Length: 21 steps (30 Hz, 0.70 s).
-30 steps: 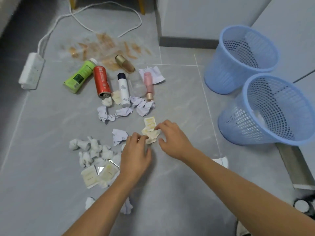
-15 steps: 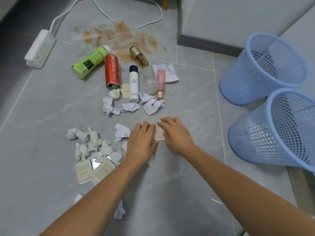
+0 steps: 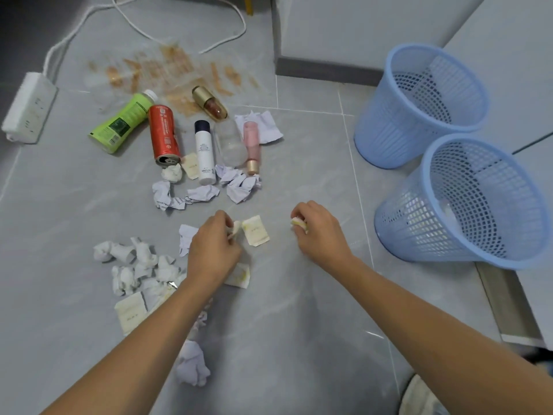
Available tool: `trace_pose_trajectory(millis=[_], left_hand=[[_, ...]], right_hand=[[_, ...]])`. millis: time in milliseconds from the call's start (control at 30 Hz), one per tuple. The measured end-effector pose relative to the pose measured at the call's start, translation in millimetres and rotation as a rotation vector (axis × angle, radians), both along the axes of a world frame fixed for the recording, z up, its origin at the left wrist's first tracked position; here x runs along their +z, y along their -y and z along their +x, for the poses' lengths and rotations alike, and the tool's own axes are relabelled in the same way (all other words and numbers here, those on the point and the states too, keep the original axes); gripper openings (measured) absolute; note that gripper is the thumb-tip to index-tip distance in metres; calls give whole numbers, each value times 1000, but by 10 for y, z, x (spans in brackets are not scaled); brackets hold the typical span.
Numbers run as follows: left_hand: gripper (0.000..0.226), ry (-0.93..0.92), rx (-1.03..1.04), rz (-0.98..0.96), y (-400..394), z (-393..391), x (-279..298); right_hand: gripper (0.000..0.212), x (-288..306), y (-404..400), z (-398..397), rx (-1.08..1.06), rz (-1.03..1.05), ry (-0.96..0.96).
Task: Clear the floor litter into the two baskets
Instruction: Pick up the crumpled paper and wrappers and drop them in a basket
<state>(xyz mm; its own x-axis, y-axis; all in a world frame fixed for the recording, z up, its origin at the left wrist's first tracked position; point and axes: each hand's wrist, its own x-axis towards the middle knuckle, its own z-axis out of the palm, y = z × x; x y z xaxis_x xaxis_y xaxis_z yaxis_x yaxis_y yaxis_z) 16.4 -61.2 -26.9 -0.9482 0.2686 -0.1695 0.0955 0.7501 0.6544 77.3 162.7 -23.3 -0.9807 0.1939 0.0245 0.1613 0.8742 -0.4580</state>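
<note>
Fingers (image 3: 299, 209) of the right hand (image 3: 318, 232) curl round a small crumpled yellowish packet (image 3: 299, 224), held just above the grey floor (image 3: 299, 324). Fingers of the left hand (image 3: 214, 247) pinch a scrap of tissue (image 3: 235, 229), which touches a flat cream sachet (image 3: 255, 230) lying between the two hands. Another sachet (image 3: 239, 275) lies just under the left wrist.

Right of the right hand stand two blue mesh baskets, the near basket (image 3: 466, 202) tilted with something white inside, the far basket (image 3: 419, 106) behind it; bare floor lies between them and the hand.

Left of the left hand sits a cluster of crumpled tissues (image 3: 134, 265) and one more sachet (image 3: 130, 314); a tissue ball (image 3: 191, 366) lies beneath the left forearm. Beyond the fingers, crumpled paper scraps (image 3: 206, 190) spread in front of a row of containers: a green bottle (image 3: 124, 122), a red can (image 3: 164, 134), a white spray bottle (image 3: 205, 152), a clear cup (image 3: 230, 142), a pink tube (image 3: 252, 146) and a gold-capped bottle (image 3: 209, 103). Farther off are an orange stain (image 3: 170, 70) and a white power strip (image 3: 28, 107) with its cord (image 3: 125, 19).
</note>
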Motion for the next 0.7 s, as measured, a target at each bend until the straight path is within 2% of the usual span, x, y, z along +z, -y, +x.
trace_pose_trajectory(millis=[100, 233, 367, 433, 533, 633, 700], left_hand=[[18, -23, -85, 66, -117, 12, 360], [22, -76, -299, 246, -620, 65, 891], [22, -132, -409, 408, -1485, 140, 1405], [18, -129, -445, 474, -1959, 183, 1570], [13, -79, -526, 490, -2548, 231, 1700], [44, -18, -587, 370, -2770, 259, 1727], [44, -56, -552, 343, -2619, 238, 1693]], right_hand=[[13, 450, -50, 66, -66, -32, -133], [12, 1166, -309, 250, -169, 0, -303], [11, 1713, -1007, 605, -490, 97, -410], [11, 1856, -1380, 808, -645, 121, -403], [11, 1901, -1808, 1013, -752, 178, -323], [26, 1852, -1998, 1099, -819, 121, -110], [33, 1792, -1955, 1096, -808, 111, -66]])
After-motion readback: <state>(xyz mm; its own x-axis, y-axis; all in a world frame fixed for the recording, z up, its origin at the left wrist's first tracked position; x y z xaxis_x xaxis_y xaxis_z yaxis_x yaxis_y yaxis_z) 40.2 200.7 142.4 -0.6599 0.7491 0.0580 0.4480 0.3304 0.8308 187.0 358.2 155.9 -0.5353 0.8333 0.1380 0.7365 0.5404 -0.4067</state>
